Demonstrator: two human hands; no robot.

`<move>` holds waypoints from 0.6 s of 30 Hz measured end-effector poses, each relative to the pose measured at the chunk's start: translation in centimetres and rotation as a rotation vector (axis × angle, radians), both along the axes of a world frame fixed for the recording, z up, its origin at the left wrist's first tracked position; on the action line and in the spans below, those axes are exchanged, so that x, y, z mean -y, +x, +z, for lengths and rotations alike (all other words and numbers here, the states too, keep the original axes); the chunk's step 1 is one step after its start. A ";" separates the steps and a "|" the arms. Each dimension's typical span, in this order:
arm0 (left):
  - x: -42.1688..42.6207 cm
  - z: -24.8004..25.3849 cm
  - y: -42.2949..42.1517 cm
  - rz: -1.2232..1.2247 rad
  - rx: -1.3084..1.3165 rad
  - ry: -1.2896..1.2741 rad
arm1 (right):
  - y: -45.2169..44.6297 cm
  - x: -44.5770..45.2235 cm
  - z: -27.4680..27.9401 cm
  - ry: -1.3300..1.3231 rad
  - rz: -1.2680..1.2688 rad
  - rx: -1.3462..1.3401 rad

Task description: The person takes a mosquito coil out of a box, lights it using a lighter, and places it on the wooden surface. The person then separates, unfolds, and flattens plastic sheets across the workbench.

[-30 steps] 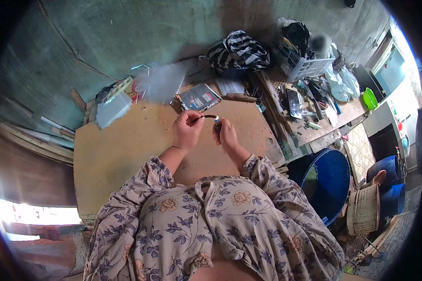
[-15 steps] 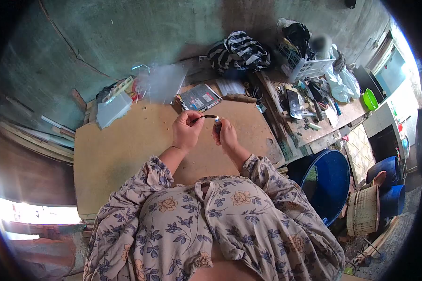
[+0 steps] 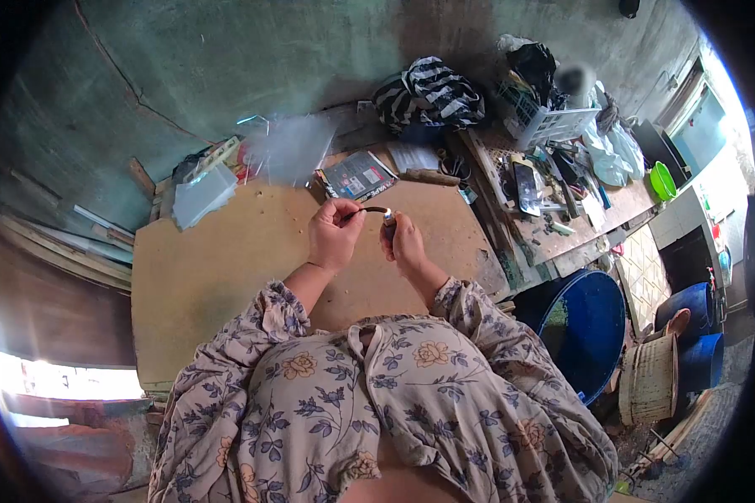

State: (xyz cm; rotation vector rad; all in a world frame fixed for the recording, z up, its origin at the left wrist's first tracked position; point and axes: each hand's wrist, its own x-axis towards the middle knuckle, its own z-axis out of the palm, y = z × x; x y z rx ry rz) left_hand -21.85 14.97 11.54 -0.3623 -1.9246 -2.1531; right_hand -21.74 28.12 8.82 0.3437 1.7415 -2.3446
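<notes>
Over the wooden board, my left hand (image 3: 334, 233) pinches one end of a thin dark curved strip (image 3: 375, 209) between thumb and fingers. The strip arches to the right, and its free end meets a bright spot at the top of a lighter (image 3: 389, 221). My right hand (image 3: 408, 241) is wrapped around this lighter, which stands roughly upright with its dark body partly hidden by the fingers. Whether the bright spot is a flame or shiny metal is too small to tell. Behind the hands lies a flat printed package (image 3: 356, 174).
Clear plastic sheets (image 3: 289, 151) and a short wooden stick (image 3: 430, 176) lie along the board's (image 3: 218, 268) back edge. A striped bag (image 3: 440, 92) sits behind. To the right are a cluttered side table (image 3: 591, 226), a grey crate (image 3: 558, 124) and a blue barrel (image 3: 591, 327).
</notes>
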 end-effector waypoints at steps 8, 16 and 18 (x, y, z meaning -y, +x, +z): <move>-0.1 -0.2 -0.2 0.047 -0.007 -0.078 | 0.0 -0.1 0.1 0.022 0.017 0.020; 0.1 -0.6 -0.4 0.030 -0.011 -0.098 | -0.2 -0.1 -0.3 0.019 0.007 -0.007; 0.0 -0.6 -0.4 0.015 -0.007 -0.049 | -0.3 -0.1 -0.5 0.014 -0.006 0.017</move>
